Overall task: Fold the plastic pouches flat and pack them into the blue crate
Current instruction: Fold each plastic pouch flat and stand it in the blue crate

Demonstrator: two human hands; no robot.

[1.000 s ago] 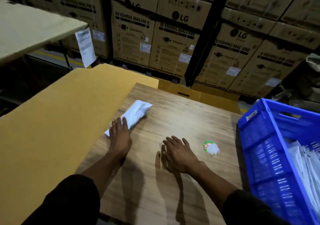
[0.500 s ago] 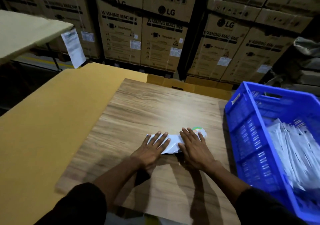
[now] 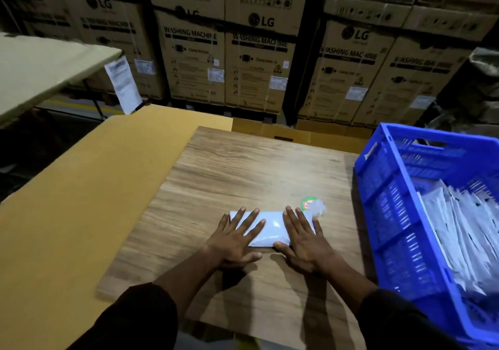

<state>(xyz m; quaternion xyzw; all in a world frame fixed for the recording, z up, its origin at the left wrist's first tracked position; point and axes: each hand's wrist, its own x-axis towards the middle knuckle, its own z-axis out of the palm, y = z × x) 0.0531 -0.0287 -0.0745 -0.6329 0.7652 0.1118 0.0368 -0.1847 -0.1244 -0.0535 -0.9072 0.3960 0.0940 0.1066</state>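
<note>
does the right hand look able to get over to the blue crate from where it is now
Probably yes. The right hand lies flat on the white pouch, and the blue crate stands open-topped just to its right; only a strip of bare wooden board lies between them.

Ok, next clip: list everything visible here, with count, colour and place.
white plastic pouch: one, on the board, under both hands
round green-rimmed sticker: one, on the board, just beyond the pouch
wood-grain board: one, brown, centre
yellow-brown cardboard sheet: one, left of the board
blue plastic crate: one, right, holding white pouches
brown LG cartons: many, stacked behind
pale tabletop: one, far left
left hand: flat on the pouch
right hand: flat on the pouch
</note>
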